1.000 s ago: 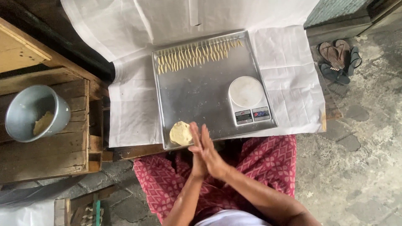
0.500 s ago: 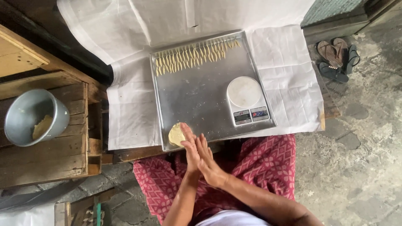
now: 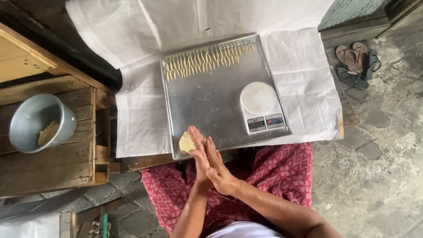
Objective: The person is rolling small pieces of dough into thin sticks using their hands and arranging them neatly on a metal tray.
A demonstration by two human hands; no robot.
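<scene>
As seen: 2 hands [image 3: 211, 165] pressed together, 1 dough lump [image 3: 186, 143].

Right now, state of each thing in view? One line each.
left hand: flat, palm pressed against the right hand, above the tray's near edge
right hand: flat, pressed to the left
dough lump: on tray near corner, partly hidden by fingers
tray: flat on white paper, mostly bare
dough strips: lined in a row along far edge
scale: on tray, platform bare
metal bowl: on wooden crate, little dough inside
sandals: on ground
</scene>
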